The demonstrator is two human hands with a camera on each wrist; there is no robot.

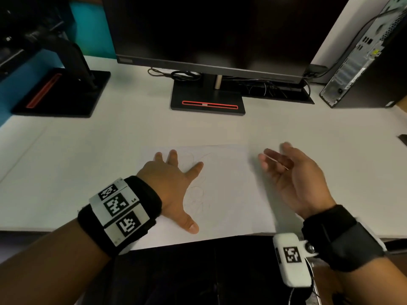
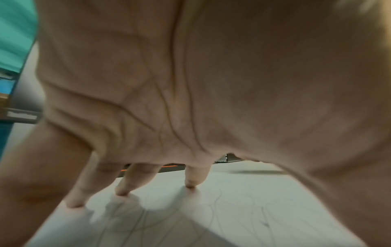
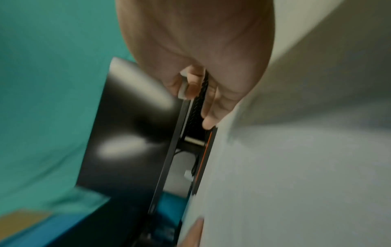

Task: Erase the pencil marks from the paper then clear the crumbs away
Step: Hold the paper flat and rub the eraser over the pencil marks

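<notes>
The paper point(image 1: 222, 190) lies flat on the white desk point(image 1: 88, 150) at its near edge, faint pencil marks point(image 1: 198, 194) looping across its left half and partly hidden under the left hand point(image 1: 171, 183), which presses down with fingers point(image 2: 191, 177) spread, grasping nothing. Right of the paper, the right hand point(image 1: 293, 175) hovers palm-up, released and blurred. Beyond the paper stands a dark monitor point(image 1: 209, 29), its base point(image 1: 207, 104) between; right of that, a computer tower point(image 1: 361, 58).

Bare desk point(image 1: 308, 133) lies open right of the paper point(image 1: 231, 183); a monitor stand point(image 1: 208, 100) and computer tower point(image 1: 361, 62) block the back.
</notes>
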